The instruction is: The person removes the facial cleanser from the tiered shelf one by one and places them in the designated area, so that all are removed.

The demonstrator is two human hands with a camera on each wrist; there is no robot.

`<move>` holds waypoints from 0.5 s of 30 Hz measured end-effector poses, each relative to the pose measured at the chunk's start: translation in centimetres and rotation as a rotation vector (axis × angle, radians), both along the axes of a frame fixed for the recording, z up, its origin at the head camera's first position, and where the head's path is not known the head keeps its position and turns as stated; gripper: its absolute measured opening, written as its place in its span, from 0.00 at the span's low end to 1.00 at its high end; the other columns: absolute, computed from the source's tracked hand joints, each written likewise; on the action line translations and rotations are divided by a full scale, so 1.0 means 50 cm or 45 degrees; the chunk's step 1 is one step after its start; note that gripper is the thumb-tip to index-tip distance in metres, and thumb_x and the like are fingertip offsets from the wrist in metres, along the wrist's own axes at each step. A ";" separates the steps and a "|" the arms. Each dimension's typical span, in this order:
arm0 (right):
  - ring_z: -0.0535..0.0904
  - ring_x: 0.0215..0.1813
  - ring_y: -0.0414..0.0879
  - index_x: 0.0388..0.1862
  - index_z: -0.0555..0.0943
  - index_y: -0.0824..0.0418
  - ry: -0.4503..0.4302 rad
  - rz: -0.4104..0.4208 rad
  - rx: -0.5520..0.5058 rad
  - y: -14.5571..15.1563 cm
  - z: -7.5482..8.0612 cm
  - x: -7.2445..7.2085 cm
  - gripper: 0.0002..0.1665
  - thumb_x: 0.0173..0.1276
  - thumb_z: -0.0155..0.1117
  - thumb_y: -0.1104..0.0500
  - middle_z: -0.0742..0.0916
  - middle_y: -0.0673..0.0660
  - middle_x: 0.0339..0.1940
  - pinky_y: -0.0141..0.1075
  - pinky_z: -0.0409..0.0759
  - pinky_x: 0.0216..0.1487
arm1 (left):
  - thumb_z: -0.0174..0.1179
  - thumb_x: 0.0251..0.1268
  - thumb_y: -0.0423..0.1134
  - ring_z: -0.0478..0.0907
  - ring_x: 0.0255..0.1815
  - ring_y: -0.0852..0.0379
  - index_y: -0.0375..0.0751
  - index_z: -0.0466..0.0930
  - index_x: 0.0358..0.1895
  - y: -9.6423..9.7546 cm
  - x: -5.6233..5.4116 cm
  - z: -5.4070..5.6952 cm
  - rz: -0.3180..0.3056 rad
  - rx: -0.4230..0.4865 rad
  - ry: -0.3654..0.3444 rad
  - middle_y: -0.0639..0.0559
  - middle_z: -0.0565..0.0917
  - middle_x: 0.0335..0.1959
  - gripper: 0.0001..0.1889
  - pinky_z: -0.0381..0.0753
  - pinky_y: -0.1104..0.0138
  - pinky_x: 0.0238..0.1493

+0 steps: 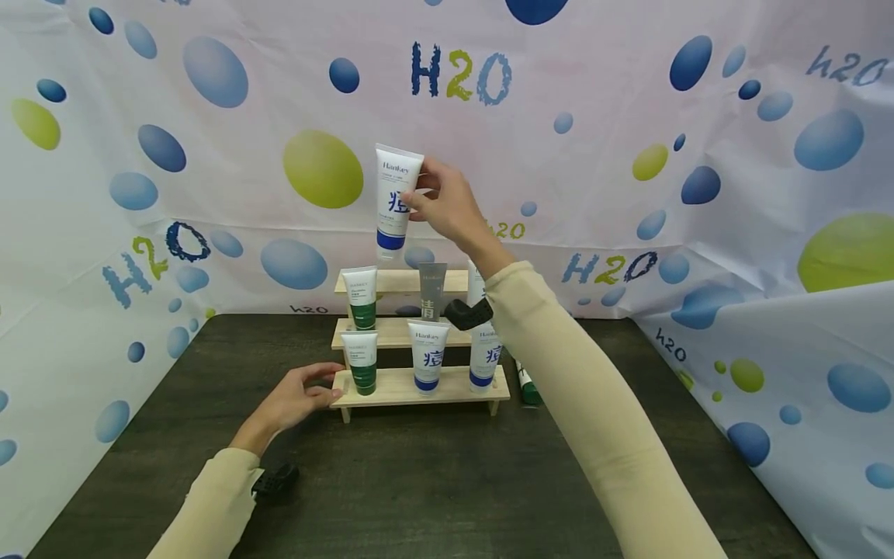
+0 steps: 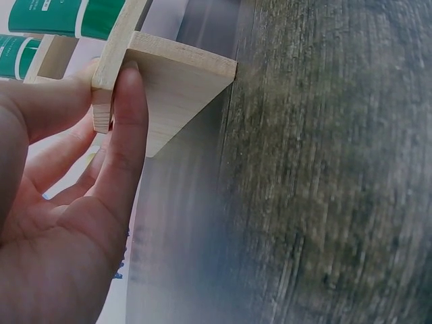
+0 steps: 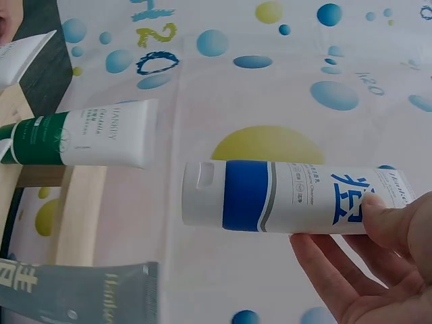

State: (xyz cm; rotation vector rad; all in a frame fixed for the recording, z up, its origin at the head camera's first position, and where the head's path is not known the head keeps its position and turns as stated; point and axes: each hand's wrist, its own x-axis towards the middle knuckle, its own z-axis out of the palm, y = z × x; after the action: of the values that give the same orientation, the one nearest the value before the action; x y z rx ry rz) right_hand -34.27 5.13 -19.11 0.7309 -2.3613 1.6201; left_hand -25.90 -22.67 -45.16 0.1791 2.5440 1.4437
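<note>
While pinching the left end of the pale wooden rack (image 1: 455,382) with the left hand (image 1: 296,400) at eight o'clock from the rack's middle, holds up a white-and-blue tube (image 1: 393,206) in the right hand (image 1: 447,202) near twelve o'clock, just above the top tier and apart from it. Grips that tube between thumb and fingers, closed cap down and slightly tilted. Has the hands well apart, one clamped on the board, one on the tube. Bears on the bottom tier, all cap down, a white-and-green tube (image 1: 361,363) toward eight o'clock, a blue-banded tube (image 1: 427,359) at six and another blue-banded tube (image 1: 484,359) toward four. Bears on the middle tier a second white-and-green tube (image 1: 361,299) toward ten o'clock, a grey tube (image 1: 431,291) at twelve and a white tube (image 1: 476,286) toward one, mostly hidden behind the right arm. Shows just beside the rack, toward four o'clock, a third white-and-green tube (image 1: 528,390), partly covered by the pale yellow sleeve (image 1: 601,388). Cannot tell what fills any tube through opaque walls. Rests on a dark wood-grain table (image 1: 419,481). Backed from nine round to three o'clock by a white sheet (image 1: 279,31) printed with blue and green bubbles and H2O lettering, creased at right.
</note>
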 end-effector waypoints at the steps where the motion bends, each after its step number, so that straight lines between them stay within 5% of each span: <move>1: 0.85 0.57 0.54 0.70 0.74 0.63 0.004 0.009 -0.013 0.007 0.005 0.004 0.25 0.76 0.63 0.66 0.84 0.63 0.62 0.40 0.88 0.52 | 0.65 0.72 0.39 0.83 0.61 0.41 0.34 0.67 0.75 0.000 0.000 0.000 -0.001 0.003 -0.002 0.29 0.71 0.71 0.32 0.84 0.51 0.60; 15: 0.84 0.60 0.55 0.73 0.72 0.62 0.016 -0.007 -0.060 0.123 0.045 0.038 0.26 0.77 0.60 0.66 0.83 0.64 0.64 0.43 0.88 0.55 | 0.65 0.73 0.38 0.84 0.60 0.43 0.34 0.67 0.75 -0.003 -0.002 -0.007 -0.021 0.045 0.025 0.29 0.70 0.73 0.32 0.85 0.53 0.57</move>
State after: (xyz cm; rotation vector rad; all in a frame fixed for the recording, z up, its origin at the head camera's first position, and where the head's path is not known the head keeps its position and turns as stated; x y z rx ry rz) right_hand -32.36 11.30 -16.84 0.7228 -2.3060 1.6577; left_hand -26.01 -22.82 -45.49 0.2203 2.5278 1.4892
